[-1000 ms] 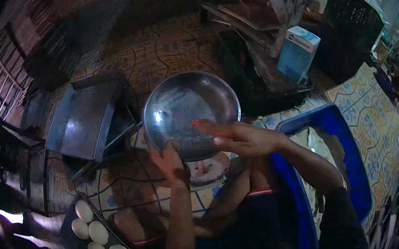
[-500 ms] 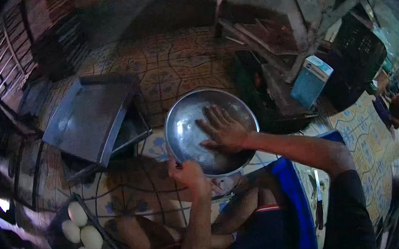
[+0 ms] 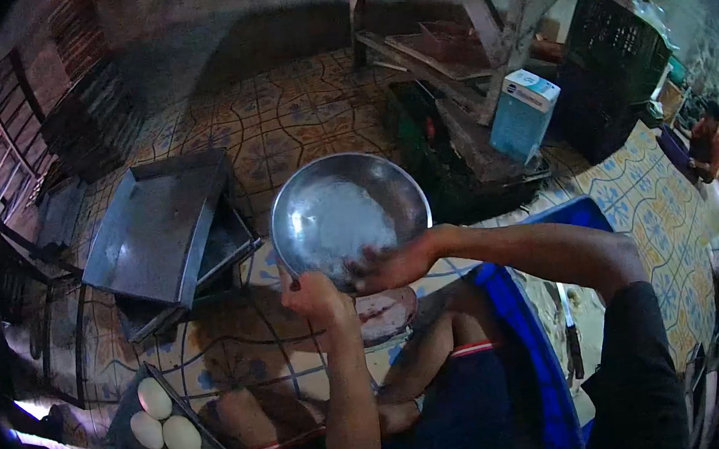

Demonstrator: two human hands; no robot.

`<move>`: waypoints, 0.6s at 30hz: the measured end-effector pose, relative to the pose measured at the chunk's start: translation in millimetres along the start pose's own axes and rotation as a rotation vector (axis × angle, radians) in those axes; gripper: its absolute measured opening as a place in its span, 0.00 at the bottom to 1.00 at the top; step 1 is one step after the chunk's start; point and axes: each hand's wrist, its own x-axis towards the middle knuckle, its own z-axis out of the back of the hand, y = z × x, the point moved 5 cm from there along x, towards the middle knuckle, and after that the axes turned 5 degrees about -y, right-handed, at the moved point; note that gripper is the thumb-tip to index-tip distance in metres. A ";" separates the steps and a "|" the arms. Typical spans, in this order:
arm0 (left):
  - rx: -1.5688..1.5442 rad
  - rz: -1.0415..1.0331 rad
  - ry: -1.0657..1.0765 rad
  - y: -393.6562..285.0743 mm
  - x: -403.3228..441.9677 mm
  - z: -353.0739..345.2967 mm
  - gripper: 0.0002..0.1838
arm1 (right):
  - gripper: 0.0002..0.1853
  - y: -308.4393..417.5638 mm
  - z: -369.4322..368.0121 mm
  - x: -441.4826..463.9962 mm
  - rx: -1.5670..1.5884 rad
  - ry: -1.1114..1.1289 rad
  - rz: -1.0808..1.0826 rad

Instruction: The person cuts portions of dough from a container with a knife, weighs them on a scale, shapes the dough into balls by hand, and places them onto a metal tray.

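A shiny metal bowl (image 3: pixel 409 188) is tilted towards me above the tiled floor, with a whitish patch on its inside. My left hand (image 3: pixel 316 297) is closed on its near left rim. Inside the bowl, low by the near rim, is my right hand (image 3: pixel 399 264); its fingers are stretched to the left, somewhat blurred, and hold nothing I can see. Below the bowl shows a round, flat, pale thing with reddish marks (image 3: pixel 387 312), partly covered by it.
Stacked metal trays (image 3: pixel 156 230) lie left. A dark tray (image 3: pixel 210 429) holds several pale ovals, perhaps dough. At right a blue container (image 3: pixel 530 356) holds a knife (image 3: pixel 572 342). A light-blue box (image 3: pixel 525 117) stands near a wooden frame (image 3: pixel 521 6). Another person (image 3: pixel 705 145) sits far right.
My right hand has moved from the middle of the bowl down to its near side. The bowl tilts more towards me, and the whole view has shifted slightly.
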 end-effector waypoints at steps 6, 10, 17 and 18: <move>-0.633 0.050 0.616 8.4 -2.3 2.7 0.29 | 0.45 25.7 10.9 -48.6 0.820 0.008 0.176; 0.081 -0.313 0.208 -60.8 -33.7 34.0 0.43 | 0.40 49.1 -26.2 -82.9 1.136 -0.481 0.534; 0.124 0.242 0.983 -24.7 -216.0 73.4 0.42 | 0.36 24.0 -108.2 -101.9 1.184 -1.074 0.004; 0.176 0.208 1.011 -24.9 -211.3 59.5 0.42 | 0.37 42.0 -95.5 -134.6 1.044 -1.102 -0.193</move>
